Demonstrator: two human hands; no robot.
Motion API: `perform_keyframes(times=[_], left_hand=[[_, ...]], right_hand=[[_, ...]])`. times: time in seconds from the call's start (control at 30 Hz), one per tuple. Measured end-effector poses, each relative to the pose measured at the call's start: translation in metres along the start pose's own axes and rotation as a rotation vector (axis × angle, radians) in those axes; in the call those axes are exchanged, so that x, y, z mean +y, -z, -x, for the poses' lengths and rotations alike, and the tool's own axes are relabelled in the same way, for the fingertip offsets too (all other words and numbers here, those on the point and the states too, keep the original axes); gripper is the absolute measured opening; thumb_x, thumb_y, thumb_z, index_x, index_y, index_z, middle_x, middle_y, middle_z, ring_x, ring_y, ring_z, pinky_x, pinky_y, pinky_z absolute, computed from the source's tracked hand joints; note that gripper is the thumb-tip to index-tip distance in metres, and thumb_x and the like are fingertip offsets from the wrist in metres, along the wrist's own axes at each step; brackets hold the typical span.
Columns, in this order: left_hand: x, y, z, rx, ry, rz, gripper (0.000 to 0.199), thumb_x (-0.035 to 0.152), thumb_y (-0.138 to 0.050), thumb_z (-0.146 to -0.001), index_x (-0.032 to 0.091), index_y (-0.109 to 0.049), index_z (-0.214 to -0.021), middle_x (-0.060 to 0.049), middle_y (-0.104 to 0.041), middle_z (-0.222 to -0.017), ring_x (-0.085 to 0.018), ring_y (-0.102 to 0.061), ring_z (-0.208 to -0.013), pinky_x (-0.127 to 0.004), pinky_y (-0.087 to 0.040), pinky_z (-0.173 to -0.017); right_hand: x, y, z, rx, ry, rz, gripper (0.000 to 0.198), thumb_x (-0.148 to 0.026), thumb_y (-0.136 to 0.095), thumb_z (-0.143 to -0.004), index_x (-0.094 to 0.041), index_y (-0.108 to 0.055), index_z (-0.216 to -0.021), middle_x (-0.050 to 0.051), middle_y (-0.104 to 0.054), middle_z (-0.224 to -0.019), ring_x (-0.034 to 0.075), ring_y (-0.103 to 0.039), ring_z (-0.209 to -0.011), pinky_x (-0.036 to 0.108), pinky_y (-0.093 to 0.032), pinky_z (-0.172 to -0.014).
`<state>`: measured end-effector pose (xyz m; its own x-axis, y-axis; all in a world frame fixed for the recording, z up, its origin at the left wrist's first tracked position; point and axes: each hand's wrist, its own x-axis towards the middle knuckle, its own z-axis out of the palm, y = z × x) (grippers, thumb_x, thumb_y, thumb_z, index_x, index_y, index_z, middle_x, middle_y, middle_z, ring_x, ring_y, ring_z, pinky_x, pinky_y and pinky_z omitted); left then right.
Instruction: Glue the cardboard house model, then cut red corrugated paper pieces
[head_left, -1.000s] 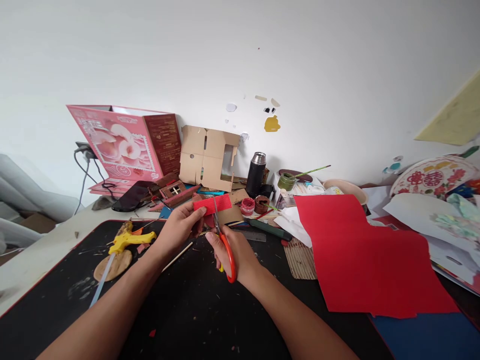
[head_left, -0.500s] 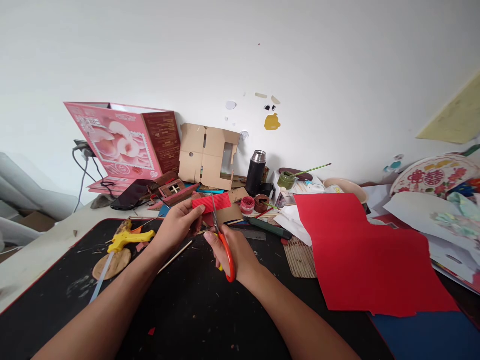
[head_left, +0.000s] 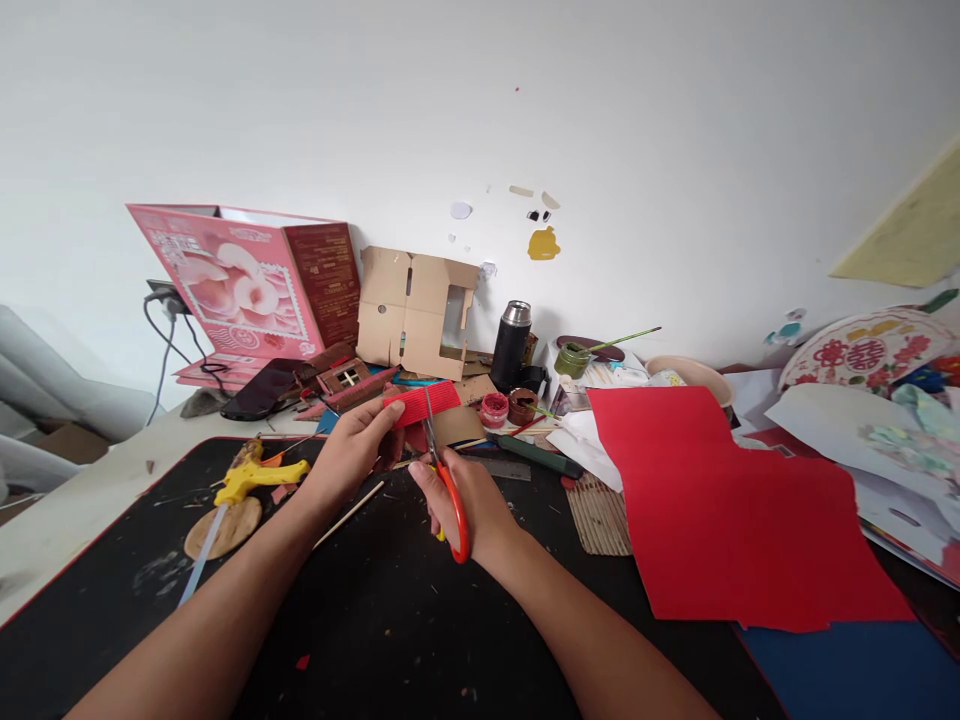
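A small strip of red corrugated paper (head_left: pixel 442 398) is pinched at its left end between the thumb and fingers of my left hand (head_left: pixel 361 437). My right hand (head_left: pixel 472 500) is closed around the handles of scissors (head_left: pixel 459 520) with orange-red and yellow grips. The scissors' blades point away from me and lie across the strip near its middle. Both hands are raised over the black mat (head_left: pixel 390 620). Part of the left fingers is hidden behind the strip.
To the left, a yellow glue gun (head_left: pixel 259 478) rests by a round wooden disc (head_left: pixel 238 528). A large red sheet (head_left: pixel 742 510) lies on the right beside corrugated cardboard (head_left: pixel 600 515). Behind stand paint jars (head_left: pixel 495 409), a black thermos (head_left: pixel 512 345), a cardboard panel (head_left: pixel 386 310) and a pink box (head_left: pixel 240 270).
The red strip has tilted slightly, its right end rising a little. My left thumb has shifted slightly up. The scissors stay almost in place across the strip.
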<state>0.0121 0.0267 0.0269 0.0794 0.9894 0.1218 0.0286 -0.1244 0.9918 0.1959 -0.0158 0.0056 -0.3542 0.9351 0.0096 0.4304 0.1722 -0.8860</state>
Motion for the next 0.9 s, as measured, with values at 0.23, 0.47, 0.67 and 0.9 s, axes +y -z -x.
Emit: perform_keyframes(times=[0.23, 0.47, 0.67, 0.9], left_hand=[[0.0, 0.002, -0.002, 0.002, 0.013, -0.039, 0.044, 0.059, -0.066, -0.094, 0.022, -0.059, -0.07, 0.0, -0.056, -0.049, -0.012, -0.045, -0.039, -0.023, -0.033, -0.04], [0.005, 0.0, -0.001, 0.018, -0.027, -0.109, 0.047, 0.062, -0.067, -0.092, 0.022, -0.059, -0.069, 0.001, -0.057, -0.051, -0.012, -0.045, -0.042, -0.023, -0.034, -0.043], [0.005, 0.001, -0.001, 0.01, -0.054, -0.15, 0.047, 0.062, -0.068, -0.091, 0.022, -0.058, -0.069, 0.001, -0.057, -0.051, -0.013, -0.045, -0.043, -0.024, -0.032, -0.042], [0.004, 0.003, -0.001, 0.0, -0.108, -0.175, 0.048, 0.063, -0.065, -0.094, 0.021, -0.061, -0.07, 0.0, -0.057, -0.052, -0.013, -0.047, -0.044, -0.024, -0.034, -0.044]], right_hand=[[0.003, -0.001, -0.001, -0.002, 0.003, -0.015, 0.055, -0.071, -0.051, -0.109, -0.02, -0.069, -0.119, -0.003, -0.064, -0.059, 0.016, -0.066, -0.047, 0.025, -0.046, -0.055], [0.0, -0.001, 0.0, -0.007, -0.006, -0.008, 0.053, -0.07, -0.052, -0.109, -0.021, -0.07, -0.123, -0.003, -0.064, -0.058, 0.018, -0.067, -0.049, 0.026, -0.046, -0.056], [-0.006, 0.001, 0.003, 0.005, -0.022, 0.014, 0.048, -0.066, -0.054, -0.11, -0.022, -0.07, -0.123, -0.002, -0.065, -0.058, 0.021, -0.068, -0.054, 0.028, -0.046, -0.061], [-0.006, 0.001, 0.003, 0.006, -0.023, -0.001, 0.051, -0.068, -0.052, -0.11, -0.022, -0.07, -0.121, -0.002, -0.063, -0.056, 0.021, -0.067, -0.052, 0.029, -0.046, -0.06]])
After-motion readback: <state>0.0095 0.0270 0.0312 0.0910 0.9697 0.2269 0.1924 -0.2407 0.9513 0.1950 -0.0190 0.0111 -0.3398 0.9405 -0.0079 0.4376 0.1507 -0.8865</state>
